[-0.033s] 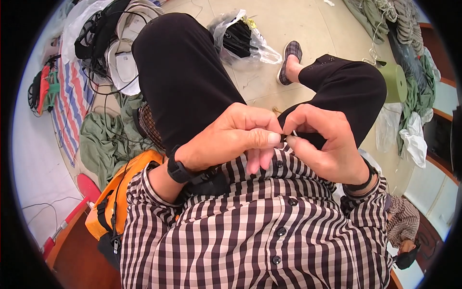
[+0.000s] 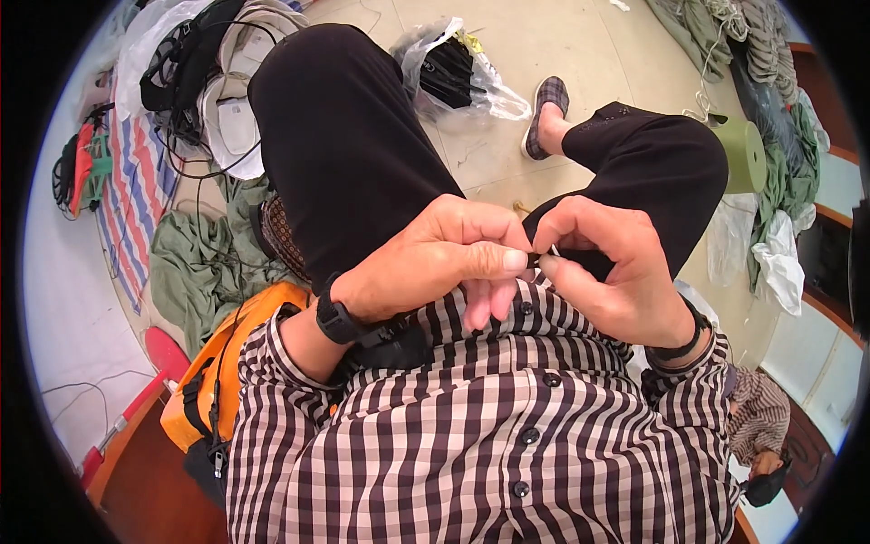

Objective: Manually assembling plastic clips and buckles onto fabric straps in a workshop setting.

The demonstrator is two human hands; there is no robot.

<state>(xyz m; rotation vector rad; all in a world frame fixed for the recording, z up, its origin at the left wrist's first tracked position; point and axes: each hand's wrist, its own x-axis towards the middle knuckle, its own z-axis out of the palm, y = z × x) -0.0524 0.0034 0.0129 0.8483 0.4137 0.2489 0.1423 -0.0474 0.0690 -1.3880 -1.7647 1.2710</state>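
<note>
The small dark piece [image 2: 533, 261] is pinched between my fingertips, in the air over my lap, just above the front of my checked shirt [image 2: 435, 435]. It is mostly hidden, so I can't tell its shape or what it is. For handling something this small, I judge a light pinch best, with the fingertips close together, both wrists steady and one hand anchoring while the other makes the fine adjustment. Squeezing too hard could make it slip, and my fingers cover much of the view.

My left hand [image 2: 426, 254] is closed at the tips, thumb against index finger, on the piece's left end; its other fingers curl loosely below, apparently holding nothing. My right hand [image 2: 621, 263] meets it from the other side, index finger arched and thumb bent, with a narrow gap at the tips. A pale sliver [image 2: 555, 250] shows there; I can't tell whether it belongs to the piece.

Beneath and beyond are my black trousers [image 2: 353, 136], knees apart. On the tiled floor [image 2: 507, 50], past my knees, lies a clear plastic bag [image 2: 494, 91] with black things inside. Toward the floor's left edge, near the wall, is rumpled green cloth [image 2: 195, 267]; toward its right edge stands a green stool-like object [image 2: 745, 159].
</note>
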